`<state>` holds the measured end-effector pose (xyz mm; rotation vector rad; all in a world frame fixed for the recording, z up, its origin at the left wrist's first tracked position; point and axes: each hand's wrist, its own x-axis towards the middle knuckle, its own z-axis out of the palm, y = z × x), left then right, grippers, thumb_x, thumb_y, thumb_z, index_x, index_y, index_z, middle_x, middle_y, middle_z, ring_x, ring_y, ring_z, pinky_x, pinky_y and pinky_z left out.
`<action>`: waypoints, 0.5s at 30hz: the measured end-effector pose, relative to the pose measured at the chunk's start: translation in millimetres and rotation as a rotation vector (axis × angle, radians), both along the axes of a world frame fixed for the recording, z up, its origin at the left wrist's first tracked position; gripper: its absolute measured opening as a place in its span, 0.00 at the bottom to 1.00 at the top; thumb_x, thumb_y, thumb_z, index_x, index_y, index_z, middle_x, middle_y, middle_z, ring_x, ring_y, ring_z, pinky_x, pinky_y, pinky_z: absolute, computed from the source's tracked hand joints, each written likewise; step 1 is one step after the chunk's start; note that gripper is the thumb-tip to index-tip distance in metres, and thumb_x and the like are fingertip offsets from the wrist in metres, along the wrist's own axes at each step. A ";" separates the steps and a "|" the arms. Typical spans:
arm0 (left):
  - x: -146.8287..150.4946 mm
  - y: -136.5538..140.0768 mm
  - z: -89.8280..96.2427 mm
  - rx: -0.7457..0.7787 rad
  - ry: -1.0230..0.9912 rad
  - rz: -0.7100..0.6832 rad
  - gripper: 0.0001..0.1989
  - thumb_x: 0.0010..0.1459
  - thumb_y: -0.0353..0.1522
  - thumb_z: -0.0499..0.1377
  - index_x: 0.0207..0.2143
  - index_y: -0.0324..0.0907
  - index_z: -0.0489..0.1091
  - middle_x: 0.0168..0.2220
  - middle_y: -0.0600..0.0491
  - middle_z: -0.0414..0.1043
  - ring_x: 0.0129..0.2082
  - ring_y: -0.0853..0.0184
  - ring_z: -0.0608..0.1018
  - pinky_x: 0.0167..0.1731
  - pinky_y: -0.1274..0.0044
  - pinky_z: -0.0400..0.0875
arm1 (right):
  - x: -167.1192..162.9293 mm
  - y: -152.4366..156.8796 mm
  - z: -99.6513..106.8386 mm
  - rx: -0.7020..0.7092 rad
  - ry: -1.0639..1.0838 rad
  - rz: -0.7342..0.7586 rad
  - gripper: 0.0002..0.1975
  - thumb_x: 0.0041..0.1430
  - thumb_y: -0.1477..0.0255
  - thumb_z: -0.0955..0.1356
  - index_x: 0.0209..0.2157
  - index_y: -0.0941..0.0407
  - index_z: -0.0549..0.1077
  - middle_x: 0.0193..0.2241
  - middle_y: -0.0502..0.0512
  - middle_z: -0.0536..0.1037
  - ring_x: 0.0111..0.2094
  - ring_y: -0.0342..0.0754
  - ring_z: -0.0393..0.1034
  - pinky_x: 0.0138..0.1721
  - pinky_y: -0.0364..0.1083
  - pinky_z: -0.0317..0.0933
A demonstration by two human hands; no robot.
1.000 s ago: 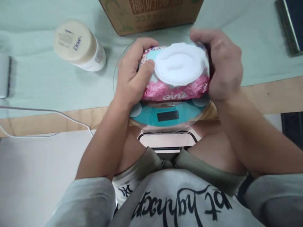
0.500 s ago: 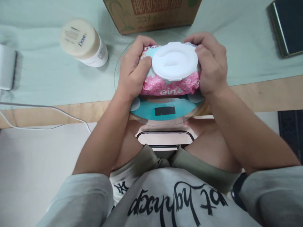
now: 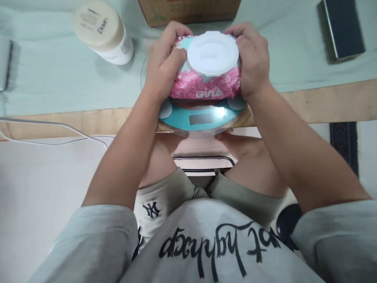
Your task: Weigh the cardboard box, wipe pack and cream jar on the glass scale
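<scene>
A pink and light-blue pack of wet wipes [image 3: 206, 84] with a white oval lid [image 3: 213, 54] is held between my two hands. My left hand [image 3: 166, 63] grips its left end, thumb on top near the lid. Around the right end my right hand [image 3: 253, 59] is closed. Beneath the pack lies a round glass scale [image 3: 203, 122] with a teal front and a small dark display [image 3: 201, 119]. Whether the pack rests on the scale or hovers just above it I cannot tell.
A Dove jar [image 3: 108, 35] stands to the left and a cardboard box [image 3: 191, 11] behind. On the right is a dark, glossy box [image 3: 341, 29]. A white cable [image 3: 53, 122] crosses the wooden table edge [image 3: 321, 102] at left; a pale green cloth [image 3: 294, 59] covers the table.
The view has shifted, so the table things appear higher. Both hands still hold the pack over the scale. A bright reflection now shows beside the display.
</scene>
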<state>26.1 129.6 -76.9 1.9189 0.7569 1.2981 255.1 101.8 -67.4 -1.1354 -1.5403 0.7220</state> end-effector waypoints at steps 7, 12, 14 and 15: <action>-7.9 11.0 -5.6 0.021 0.054 -0.040 0.20 0.61 0.39 0.55 0.49 0.35 0.73 0.43 0.48 0.72 0.45 0.58 0.71 0.48 0.67 0.64 | -0.4 -1.0 1.3 0.011 -0.027 0.012 0.16 0.70 0.70 0.56 0.41 0.55 0.73 0.41 0.55 0.78 0.44 0.46 0.70 0.50 0.46 0.62; -24.2 16.8 -7.2 -0.039 0.161 -0.049 0.17 0.62 0.37 0.59 0.52 0.44 0.74 0.47 0.51 0.74 0.47 0.57 0.70 0.52 0.63 0.66 | -2.2 -3.7 2.5 0.061 -0.007 0.036 0.19 0.69 0.63 0.56 0.42 0.58 0.73 0.41 0.56 0.78 0.44 0.45 0.70 0.50 0.46 0.63; -28.9 16.5 -6.1 -0.054 0.189 -0.032 0.18 0.61 0.33 0.59 0.53 0.42 0.73 0.48 0.52 0.74 0.49 0.57 0.70 0.53 0.64 0.65 | -2.8 -5.2 4.0 0.071 -0.006 0.059 0.20 0.69 0.62 0.57 0.43 0.60 0.74 0.41 0.56 0.78 0.44 0.44 0.71 0.50 0.45 0.64; -30.6 15.5 -5.2 -0.056 0.200 -0.026 0.19 0.60 0.32 0.59 0.54 0.41 0.73 0.48 0.52 0.74 0.50 0.57 0.70 0.53 0.64 0.65 | -2.9 -6.2 5.1 0.071 -0.006 0.071 0.20 0.69 0.62 0.57 0.43 0.61 0.74 0.42 0.56 0.78 0.45 0.44 0.71 0.50 0.45 0.64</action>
